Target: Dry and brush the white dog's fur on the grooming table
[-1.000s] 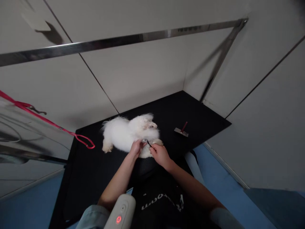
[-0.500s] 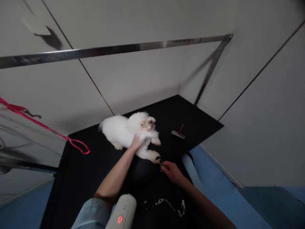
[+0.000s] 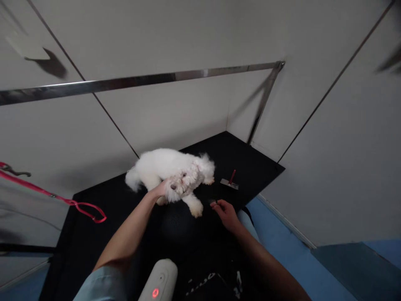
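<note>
Nearest, on the camera side of the dog, are a pale device (image 3: 159, 279) with a red light and a black garment (image 3: 216, 271) bearing white lettering. The right hand (image 3: 228, 214) is just right of the dog's outstretched forepaw, its grip narrow and closed on a small dark tool (image 3: 214, 202), too blurred to make out fully. The left hand (image 3: 160, 190) reaches in from the dog's left, touching the fur beside its muzzle; the fingers are buried there, so I cannot tell how tight that grip is. The white dog (image 3: 167, 162) itself rests on the black desk (image 3: 260, 163), head turned toward the camera. Right of the dog lies a red-handled brush (image 3: 229, 184), well apart from it. Left of the dog hangs a red leash (image 3: 62, 200) ending in a loop. Beyond the dog, a metal bar (image 3: 188, 75) runs before the pale wall (image 3: 178, 113).
</note>
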Tool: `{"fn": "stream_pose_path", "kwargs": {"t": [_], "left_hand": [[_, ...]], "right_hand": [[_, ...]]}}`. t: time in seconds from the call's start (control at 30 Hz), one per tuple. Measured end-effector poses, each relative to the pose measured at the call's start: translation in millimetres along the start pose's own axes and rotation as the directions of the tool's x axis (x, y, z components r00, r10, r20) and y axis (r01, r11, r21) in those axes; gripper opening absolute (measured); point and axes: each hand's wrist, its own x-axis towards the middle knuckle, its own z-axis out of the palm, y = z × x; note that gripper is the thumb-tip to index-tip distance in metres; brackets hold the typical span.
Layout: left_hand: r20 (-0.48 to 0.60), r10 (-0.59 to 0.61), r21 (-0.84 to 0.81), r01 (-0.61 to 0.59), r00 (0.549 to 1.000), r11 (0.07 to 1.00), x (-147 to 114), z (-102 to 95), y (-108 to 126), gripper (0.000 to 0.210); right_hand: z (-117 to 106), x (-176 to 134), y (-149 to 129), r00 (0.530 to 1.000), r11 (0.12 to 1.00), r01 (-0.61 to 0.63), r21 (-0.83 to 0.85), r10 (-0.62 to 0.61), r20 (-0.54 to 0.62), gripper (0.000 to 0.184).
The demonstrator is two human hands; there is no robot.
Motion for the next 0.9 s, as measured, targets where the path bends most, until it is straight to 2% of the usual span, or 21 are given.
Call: {"fn": "stream_pose_path", "kwargs": {"t": [0.07, 0.13, 0.2, 0.27, 0.33, 0.37, 0.43, 0.47, 0.5, 0.57, 0.6, 0.67, 0.73, 0.83, 0.9], "left_hand": [[0.027, 0.012, 0.045, -0.013, 1.0, 0.999, 1, -22.0, 8, 0.036], [0.001, -0.048, 0.087, 0.048, 0.999, 0.995, 16, -45.3, 24, 0.026], [-0.103, -0.087, 0.144, 0.101, 0.991, 0.984, 45, -61.3, 43, 0.009], [-0.306, -0.027, 0.15, 0.076, 0.952, 0.986, 82, -58.2, 60, 0.006], [-0.399, 0.02, 0.11, 0.027, 0.917, 0.994, 117, -30.0, 68, 0.007], [-0.346, -0.003, 0.081, 0.033, 0.938, 0.996, 130, -8.0, 67, 0.005], [-0.129, -0.138, 0.034, 0.144, 0.982, 0.989, 141, 42.2, 57, 0.012], [-0.042, -0.234, 0.044, 0.236, 0.971, 0.971, 140, 65.5, 49, 0.019], [-0.027, -0.259, 0.046, 0.261, 0.965, 0.964, 134, 84.7, 39, 0.025], [-0.092, -0.237, 0.055, 0.243, 0.967, 0.969, 114, 105.0, 19, 0.032], [-0.155, -0.198, 0.072, 0.211, 0.968, 0.975, 101, 105.1, 11, 0.031], [-0.294, -0.141, 0.167, 0.196, 0.945, 0.966, 75, 88.3, 0, 0.023], [-0.41, -0.154, 0.316, 0.298, 0.899, 0.901, 52, 57.7, -4, 0.027], [-0.491, -0.231, 0.423, 0.462, 0.84, 0.78, 22, 10.3, -3, 0.042], [-0.486, -0.296, 0.331, 0.487, 0.822, 0.808, 3, -10.4, -4, 0.041]], "right_hand": [[-15, 9, 24, 0.993, 0.996, -0.087, -0.023, 0.085, -0.086, 0.043], [-34, 21, 48, 0.971, 0.984, -0.161, -0.07, 0.145, -0.191, 0.047], [-51, 35, 67, 0.951, 0.977, -0.201, -0.077, 0.175, -0.255, 0.046], [-63, 47, 79, 0.946, 0.977, -0.21, -0.045, 0.191, -0.262, 0.045], [-71, 59, 85, 0.942, 0.973, -0.23, -0.037, 0.212, -0.261, 0.044], [-76, 66, 86, 0.936, 0.964, -0.254, -0.076, 0.225, -0.273, 0.043], [-89, 78, 88, 0.91, 0.92, -0.333, -0.209, 0.255, -0.328, 0.042], [-98, 84, 90, 0.892, 0.884, -0.377, -0.275, 0.267, -0.364, 0.041], [-109, 90, 92, 0.874, 0.847, -0.419, -0.329, 0.277, -0.398, 0.041], [-132, 101, 97, 0.845, 0.787, -0.48, -0.388, 0.295, -0.446, 0.043], [-142, 106, 101, 0.836, 0.765, -0.5, -0.406, 0.303, -0.458, 0.043], [-156, 115, 106, 0.83, 0.718, -0.525, -0.457, 0.314, -0.46, 0.041], [-156, 123, 108, 0.839, 0.682, -0.523, -0.511, 0.306, -0.45, 0.041], [-127, 135, 102, 0.899, 0.59, -0.429, -0.684, 0.209, -0.384, 0.046], [-97, 140, 95, 0.936, 0.504, -0.351, -0.789, 0.184, -0.299, 0.053]]}}
